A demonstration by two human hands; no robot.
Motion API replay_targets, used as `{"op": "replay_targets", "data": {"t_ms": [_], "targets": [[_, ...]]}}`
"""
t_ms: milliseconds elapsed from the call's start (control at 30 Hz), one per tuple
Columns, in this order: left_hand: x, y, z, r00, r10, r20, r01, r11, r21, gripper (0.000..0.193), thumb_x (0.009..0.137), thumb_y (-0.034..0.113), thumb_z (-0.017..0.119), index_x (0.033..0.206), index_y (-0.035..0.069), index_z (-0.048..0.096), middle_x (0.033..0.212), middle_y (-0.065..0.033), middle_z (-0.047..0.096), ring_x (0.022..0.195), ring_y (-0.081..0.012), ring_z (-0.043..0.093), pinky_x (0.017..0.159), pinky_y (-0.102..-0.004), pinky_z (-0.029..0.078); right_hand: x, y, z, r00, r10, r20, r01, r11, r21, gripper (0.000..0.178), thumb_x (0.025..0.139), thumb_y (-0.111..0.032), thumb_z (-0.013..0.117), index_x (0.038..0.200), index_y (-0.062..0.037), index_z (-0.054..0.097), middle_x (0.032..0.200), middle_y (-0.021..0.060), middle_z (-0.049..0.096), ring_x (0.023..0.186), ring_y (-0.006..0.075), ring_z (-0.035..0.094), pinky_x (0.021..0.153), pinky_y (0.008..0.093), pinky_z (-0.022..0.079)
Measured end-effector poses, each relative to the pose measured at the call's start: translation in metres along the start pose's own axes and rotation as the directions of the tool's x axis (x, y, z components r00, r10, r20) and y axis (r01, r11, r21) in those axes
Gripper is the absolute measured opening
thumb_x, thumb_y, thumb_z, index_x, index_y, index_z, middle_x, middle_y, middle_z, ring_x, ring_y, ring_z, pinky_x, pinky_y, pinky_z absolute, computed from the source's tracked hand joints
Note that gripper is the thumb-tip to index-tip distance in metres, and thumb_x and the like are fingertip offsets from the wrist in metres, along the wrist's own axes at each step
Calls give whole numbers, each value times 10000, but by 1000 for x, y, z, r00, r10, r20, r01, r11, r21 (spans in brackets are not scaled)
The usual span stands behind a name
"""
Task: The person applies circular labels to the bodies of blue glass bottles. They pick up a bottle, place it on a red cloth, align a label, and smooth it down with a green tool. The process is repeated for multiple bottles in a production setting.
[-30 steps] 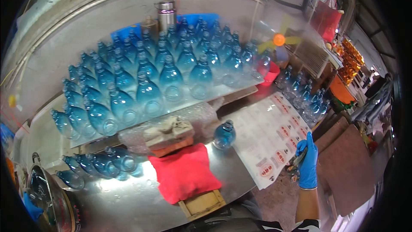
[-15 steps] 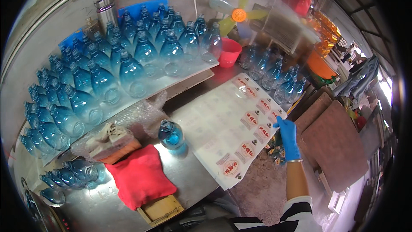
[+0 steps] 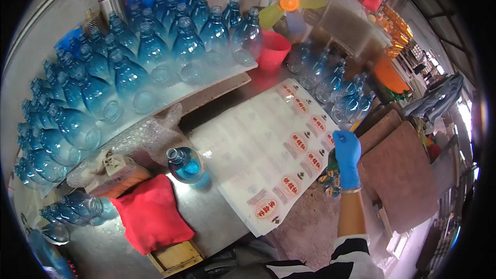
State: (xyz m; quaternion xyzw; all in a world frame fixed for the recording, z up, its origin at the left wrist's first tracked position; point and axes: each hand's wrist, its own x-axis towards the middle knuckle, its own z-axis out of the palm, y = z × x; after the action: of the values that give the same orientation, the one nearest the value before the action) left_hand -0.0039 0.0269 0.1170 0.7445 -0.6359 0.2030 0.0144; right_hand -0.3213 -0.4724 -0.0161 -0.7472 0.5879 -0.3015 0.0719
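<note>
My right hand [image 3: 347,157], in a blue glove, is closed with its fingers curled at the right edge of a stack of label sheets [image 3: 243,144]. What the fingers hold, if anything, is hidden. The top sheet is translucent, with rows of red and black printed labels on its right half. Left of the sheets a clear blue glass bottle [image 3: 186,166] stands on the metal table [image 3: 222,222], with bright blue showing inside it. At the lower-left rim is a blurred blue shape [image 3: 49,256], possibly my left gloved hand; its fingers cannot be made out.
Many blue bottles [image 3: 135,85] crowd a raised white board at the left and back; more [image 3: 330,85] stand behind the sheets. A red cloth pad [image 3: 152,214] lies over a wooden box [image 3: 176,258]. Beyond are a red cup [image 3: 273,51] and a small fan [image 3: 289,2].
My right fingers have curled in more tightly at the sheet edge, and the hand sits slightly higher against the sheets. The view has shifted. A blue shape has appeared at the lower left.
</note>
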Motion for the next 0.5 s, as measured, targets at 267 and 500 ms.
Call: {"op": "replay_targets", "data": {"t_ms": [267, 500], "targets": [[12, 0, 94, 989, 150, -11, -150, 980, -130, 358, 674, 74, 681, 1025, 133, 649, 1143, -79, 539, 1118, -229, 494, 985, -451, 353, -74, -7, -13, 558, 456, 693, -828, 353, 435, 361, 800, -333, 689, 923, 2, 638, 795, 50, 631, 672, 149, 551, 558, 288, 431], [16, 3, 74, 980, -129, 154, 199, 728, -656, 486, 638, 203, 738, 1107, 139, 630, 1402, -126, 342, 1324, -386, 212, 1078, -460, 214, -87, 6, -15, 644, 336, 687, -761, 371, 532, 293, 804, -310, 635, 975, -74, 611, 778, 8, 619, 639, 92, 545, 534, 229, 420]]}}
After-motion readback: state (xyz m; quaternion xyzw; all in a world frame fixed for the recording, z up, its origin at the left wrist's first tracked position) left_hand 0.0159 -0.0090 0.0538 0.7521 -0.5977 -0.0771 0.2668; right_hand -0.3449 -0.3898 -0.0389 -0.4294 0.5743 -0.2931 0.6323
